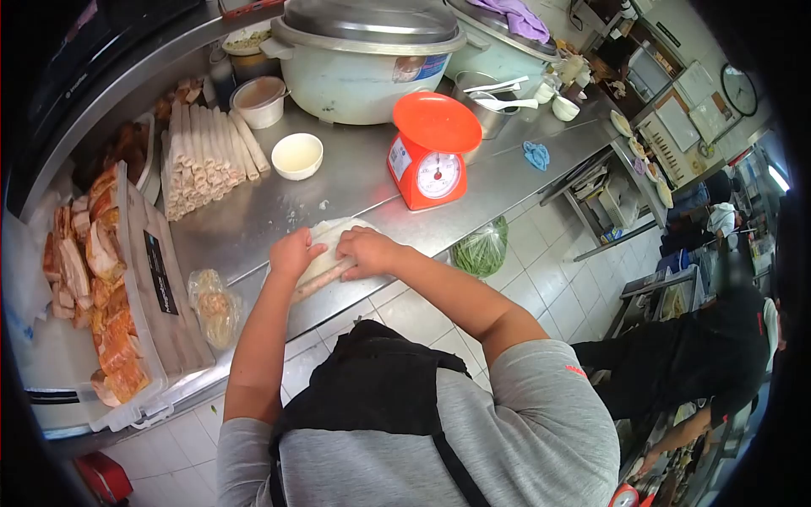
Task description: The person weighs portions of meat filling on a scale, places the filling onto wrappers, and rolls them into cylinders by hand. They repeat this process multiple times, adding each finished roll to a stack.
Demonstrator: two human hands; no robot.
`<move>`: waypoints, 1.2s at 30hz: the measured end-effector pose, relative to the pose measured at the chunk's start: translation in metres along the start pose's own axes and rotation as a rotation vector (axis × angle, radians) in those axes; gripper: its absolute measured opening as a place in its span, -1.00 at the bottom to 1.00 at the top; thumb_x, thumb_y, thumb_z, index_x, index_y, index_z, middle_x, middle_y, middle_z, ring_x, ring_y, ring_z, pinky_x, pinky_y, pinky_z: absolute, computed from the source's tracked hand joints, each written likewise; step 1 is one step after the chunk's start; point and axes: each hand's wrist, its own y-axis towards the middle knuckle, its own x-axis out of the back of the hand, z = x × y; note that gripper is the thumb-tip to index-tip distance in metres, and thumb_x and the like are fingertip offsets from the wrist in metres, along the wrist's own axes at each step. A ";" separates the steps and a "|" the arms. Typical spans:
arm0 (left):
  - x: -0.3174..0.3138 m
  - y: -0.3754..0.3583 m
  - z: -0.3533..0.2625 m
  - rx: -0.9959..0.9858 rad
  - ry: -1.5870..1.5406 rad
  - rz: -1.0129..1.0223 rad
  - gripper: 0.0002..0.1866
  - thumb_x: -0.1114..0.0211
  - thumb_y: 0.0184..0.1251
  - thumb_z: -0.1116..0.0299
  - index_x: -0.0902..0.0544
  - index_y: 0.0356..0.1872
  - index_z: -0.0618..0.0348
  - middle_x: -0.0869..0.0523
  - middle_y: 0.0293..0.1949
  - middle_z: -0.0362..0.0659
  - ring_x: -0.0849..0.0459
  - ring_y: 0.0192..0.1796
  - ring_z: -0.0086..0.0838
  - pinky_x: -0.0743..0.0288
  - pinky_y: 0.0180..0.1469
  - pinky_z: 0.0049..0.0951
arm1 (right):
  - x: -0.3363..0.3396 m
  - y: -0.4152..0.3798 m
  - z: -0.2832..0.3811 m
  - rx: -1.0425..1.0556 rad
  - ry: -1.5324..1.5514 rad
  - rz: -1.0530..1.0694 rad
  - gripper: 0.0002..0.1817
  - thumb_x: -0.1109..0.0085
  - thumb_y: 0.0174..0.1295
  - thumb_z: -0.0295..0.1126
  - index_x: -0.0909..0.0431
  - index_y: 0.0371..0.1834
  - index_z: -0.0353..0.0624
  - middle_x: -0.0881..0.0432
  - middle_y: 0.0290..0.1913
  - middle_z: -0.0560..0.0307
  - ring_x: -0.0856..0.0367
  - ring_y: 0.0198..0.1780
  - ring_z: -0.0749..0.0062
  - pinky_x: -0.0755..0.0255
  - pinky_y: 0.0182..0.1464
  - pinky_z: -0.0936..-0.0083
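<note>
At the counter's front edge, a pale round wrapper (331, 230) lies partly under my hands, with a long thin roll (323, 279) along its near side. My left hand (292, 253) has its fingers curled down at the roll's left part. Bent over the roll's right part are the fingers of my right hand (369, 252); some fingertips are hidden. A stack of similar finished rolls (203, 156) is piled at the back left. Beyond my hands stands a small white bowl (297, 157) with pale contents. A plastic bag (214, 308) of minced filling rests to my left.
A red dial scale (436, 152) stands behind my right hand. Large lidded pots (363, 63) line the back. Far left is a plastic tub (160, 296) beside roasted meat pieces (106, 279). A co-worker in black (693, 355) stands at right. Greens in a bag (481, 248) sit below the counter edge.
</note>
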 end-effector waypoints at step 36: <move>0.000 -0.002 0.004 0.020 -0.077 0.002 -0.60 -0.30 -0.06 -0.07 -0.47 -0.50 0.05 -0.61 -0.48 -0.16 -0.58 -0.35 -0.27 -0.38 -0.37 -0.28 | 0.006 -0.007 -0.011 -0.132 0.219 0.120 -0.69 -0.34 -0.19 -0.31 -0.53 -0.35 -0.15 -0.52 -0.30 0.04 -0.47 -0.20 0.17 -0.37 -0.14 0.36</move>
